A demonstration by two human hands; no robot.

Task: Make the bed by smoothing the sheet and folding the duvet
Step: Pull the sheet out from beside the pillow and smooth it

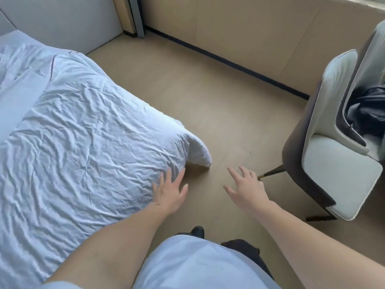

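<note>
A wrinkled white duvet [79,130] covers the bed on the left, and one corner [198,151] droops down to the floor. My left hand [169,190] hovers with fingers spread at the duvet's lower right edge, just beside that corner, and holds nothing. My right hand [246,187] is stretched out over the bare floor to the right of the corner, fingers apart and empty. The sheet under the duvet is hidden, apart from a smoother white strip [18,101] at the far left.
A white and dark brown armchair [333,163] stands at the right with dark clothing [368,109] on its seat. Beige floor [218,97] lies between bed and chair. A padded headboard [62,19] rises at the back left. My shoe [196,231] is below.
</note>
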